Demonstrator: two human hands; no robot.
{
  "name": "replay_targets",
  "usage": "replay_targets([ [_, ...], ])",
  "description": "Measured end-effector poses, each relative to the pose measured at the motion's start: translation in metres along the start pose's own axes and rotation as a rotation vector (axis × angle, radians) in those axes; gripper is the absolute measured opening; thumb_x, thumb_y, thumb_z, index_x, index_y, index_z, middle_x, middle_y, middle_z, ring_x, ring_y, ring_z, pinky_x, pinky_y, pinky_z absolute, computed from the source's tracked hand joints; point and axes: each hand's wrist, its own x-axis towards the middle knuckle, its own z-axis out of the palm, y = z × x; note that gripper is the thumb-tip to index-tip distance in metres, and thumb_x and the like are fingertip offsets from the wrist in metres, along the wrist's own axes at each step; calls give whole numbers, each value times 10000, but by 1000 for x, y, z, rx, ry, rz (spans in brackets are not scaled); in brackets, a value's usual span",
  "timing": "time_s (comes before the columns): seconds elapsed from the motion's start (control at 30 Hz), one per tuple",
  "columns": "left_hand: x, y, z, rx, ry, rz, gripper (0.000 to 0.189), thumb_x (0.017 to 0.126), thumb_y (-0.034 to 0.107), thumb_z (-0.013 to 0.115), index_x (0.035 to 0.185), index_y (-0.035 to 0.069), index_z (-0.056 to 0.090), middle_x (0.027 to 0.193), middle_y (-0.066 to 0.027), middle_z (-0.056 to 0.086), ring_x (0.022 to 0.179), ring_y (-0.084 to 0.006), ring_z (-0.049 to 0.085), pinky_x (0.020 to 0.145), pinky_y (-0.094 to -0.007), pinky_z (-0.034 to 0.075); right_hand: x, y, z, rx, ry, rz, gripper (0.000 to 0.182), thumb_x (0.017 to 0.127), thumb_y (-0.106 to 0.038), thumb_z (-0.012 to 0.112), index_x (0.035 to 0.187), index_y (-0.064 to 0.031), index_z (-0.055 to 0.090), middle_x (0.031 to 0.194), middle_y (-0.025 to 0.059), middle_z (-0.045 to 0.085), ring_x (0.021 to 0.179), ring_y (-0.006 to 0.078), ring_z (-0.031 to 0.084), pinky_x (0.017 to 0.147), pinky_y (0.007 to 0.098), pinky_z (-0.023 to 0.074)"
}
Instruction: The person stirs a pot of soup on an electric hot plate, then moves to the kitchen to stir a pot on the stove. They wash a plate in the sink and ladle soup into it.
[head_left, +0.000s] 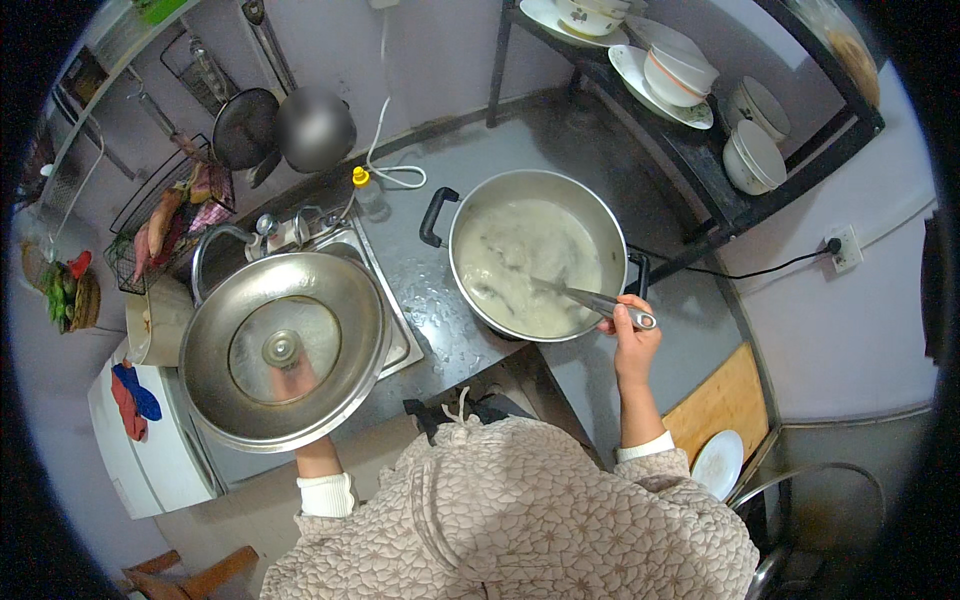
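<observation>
My right hand (634, 339) grips the handle of a metal utensil (592, 300), whose far end dips into a cloudy, pale liquid (525, 255). That liquid, with dark pieces in it, partly fills a large metal pot (614, 217) with black side handles. The submerged head of the utensil is hidden. To the left, a metal pot lid (217, 337) with a glass centre is held underside up over the sink. Through its glass shows my left hand (295, 379), gripping it from below; the knob itself is mostly hidden.
The sink (405, 352) lies partly under the lid, with a curved faucet (206, 251) behind. A yellow-capped bottle (369, 196) stands on the wet counter (442, 292). A black rack (675, 157) holds bowls at right. A wooden board (720, 405) and white plate (718, 463) are lower right.
</observation>
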Motion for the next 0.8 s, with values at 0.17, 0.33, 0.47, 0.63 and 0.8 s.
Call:
replay_targets([
  [0.17, 9, -3, -15, -432, 98, -51, 490, 807, 213, 570, 1197, -3, 368, 1222, -107, 408, 1158, -195, 355, 1037, -341, 224, 3, -12, -20, 57, 55, 86, 195, 829, -164, 528, 911, 13, 533, 625, 55, 559, 470, 110, 533, 435, 204, 414],
  [0.33, 1, -9, 22, -238, -10, -31, 497, 811, 207, 564, 1208, -8, 356, 1232, -111, 399, 1165, -206, 347, 1041, -348, 212, 1, -30, -40, 61, 122, 90, 200, 825, -174, 529, 914, 5, 531, 633, 60, 552, 458, 121, 531, 414, 209, 400],
  [0.47, 3, -10, 19, -254, 3, -46, 492, 812, 220, 562, 1207, 6, 362, 1230, -103, 404, 1167, -202, 345, 1044, -354, 208, -2, -42, -44, 20, 116, 32, 203, 826, -176, 531, 917, 6, 530, 652, 41, 542, 477, 111, 527, 428, 211, 399],
  [0.63, -7, -11, 38, 67, -31, -18, 460, 810, 226, 563, 1192, 40, 386, 1221, -84, 415, 1166, -190, 348, 1044, -360, 213, -4, -50, -42, -38, 93, -55, 175, 814, -138, 546, 922, -2, 538, 643, 35, 543, 505, 98, 525, 459, 201, 410],
  [0.8, -5, -10, 30, 52, -18, -23, 469, 814, 232, 556, 1201, 38, 374, 1227, -86, 411, 1168, -188, 346, 1046, -361, 206, -4, -56, -40, -152, 83, -159, 151, 785, -97, 576, 894, 5, 554, 659, 29, 557, 539, 86, 531, 530, 208, 435],
])
